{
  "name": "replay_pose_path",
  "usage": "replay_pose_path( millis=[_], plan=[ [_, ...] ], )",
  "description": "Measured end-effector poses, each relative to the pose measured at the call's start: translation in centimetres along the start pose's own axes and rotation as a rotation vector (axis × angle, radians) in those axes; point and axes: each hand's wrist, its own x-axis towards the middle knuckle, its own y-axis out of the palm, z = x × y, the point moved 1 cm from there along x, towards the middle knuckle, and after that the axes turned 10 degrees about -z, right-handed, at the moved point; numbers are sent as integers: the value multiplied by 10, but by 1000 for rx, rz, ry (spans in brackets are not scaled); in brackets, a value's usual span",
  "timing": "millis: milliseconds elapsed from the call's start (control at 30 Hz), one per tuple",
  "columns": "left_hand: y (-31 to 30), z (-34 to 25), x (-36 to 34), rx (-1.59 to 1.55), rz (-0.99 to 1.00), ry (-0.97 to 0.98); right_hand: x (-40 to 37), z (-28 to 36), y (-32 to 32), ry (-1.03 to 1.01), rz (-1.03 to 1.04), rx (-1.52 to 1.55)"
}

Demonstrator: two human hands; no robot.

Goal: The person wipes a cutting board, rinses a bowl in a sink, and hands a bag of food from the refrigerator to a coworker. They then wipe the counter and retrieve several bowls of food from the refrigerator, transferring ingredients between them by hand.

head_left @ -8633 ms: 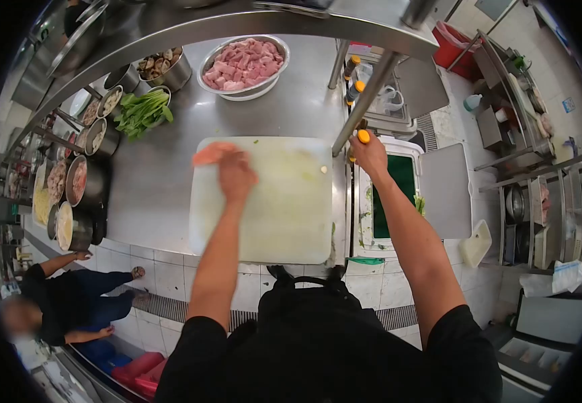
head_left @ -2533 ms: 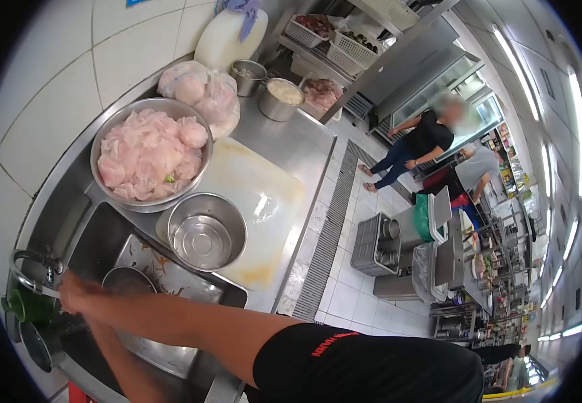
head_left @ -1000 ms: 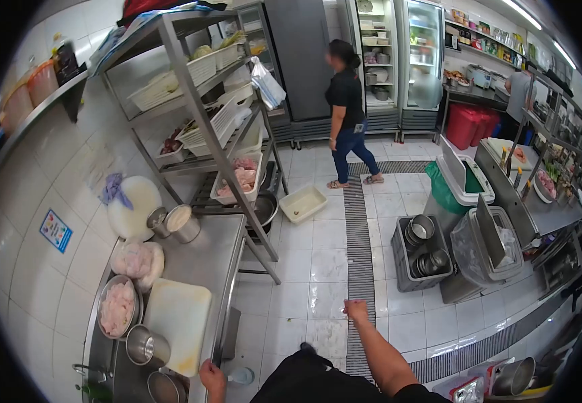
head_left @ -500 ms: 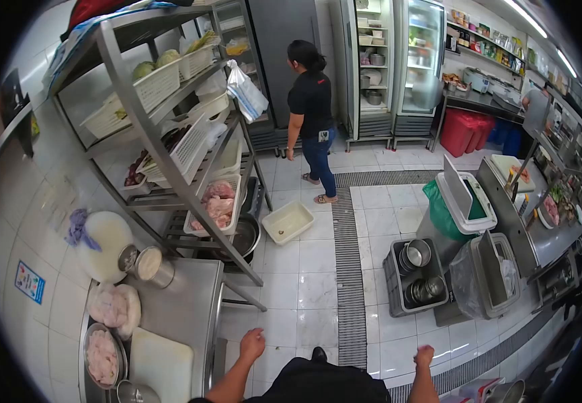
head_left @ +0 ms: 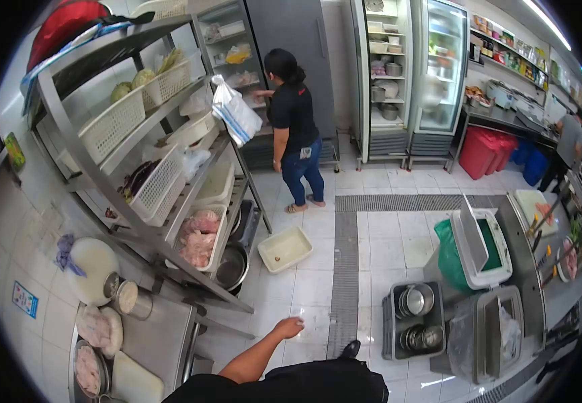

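Stepped farther from the counter [head_left: 160, 336] below the rack [head_left: 69, 131], with left hand [head_left: 289, 327] swung forward over floor [head_left: 385, 255] beside the rack, grip loosely spread and empty, right hand now out of view, tub [head_left: 284, 248] at the rack's foot.

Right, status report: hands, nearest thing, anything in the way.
Left hand empty, over floor tiles; right hand out of view. Nearest: white tub on the floor. Person stands ahead by the fridge.
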Motion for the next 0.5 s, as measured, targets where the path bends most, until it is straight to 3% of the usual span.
replay_pose_path(
  millis=[67, 100, 133, 167, 200, 233, 267, 300, 333, 400, 500],
  plan=[
    [2, 30, 13, -42, 55, -103, 70, 58, -26, -317, 40, -216],
    [0, 39, 11, -194, 55, -374, 112, 92, -42, -600, 8, -406],
    [7, 64, 11, -195, -34, -472, 160, 122, -54, -913, -89, -603],
    [15, 84, 9, -201, -118, -577, 206, 140, -61, -989, -346, -345],
    [0, 76, 3, -143, -115, -704, 222, 203, -94, -1053, -401, -719],
    [13, 100, 5, -186, -138, -754, 253, 249, -115, -952, -425, -665],
    [11, 94, 3, -196, -141, -766, 275, 302, -135, -437, -316, 143],
    [6, 85, -2, -320, -135, -883, 298, 348, -159, -635, -349, 1],
    [1, 80, -2, -444, -128, -998, 277, 410, -184, -331, -101, 547],
    [12, 85, 7, -517, -123, -1021, 257, 500, -213, -411, -160, 589],
    [16, 80, 35, -642, -34, -1074, 285, 567, -214, -421, -119, 639]
  ],
)
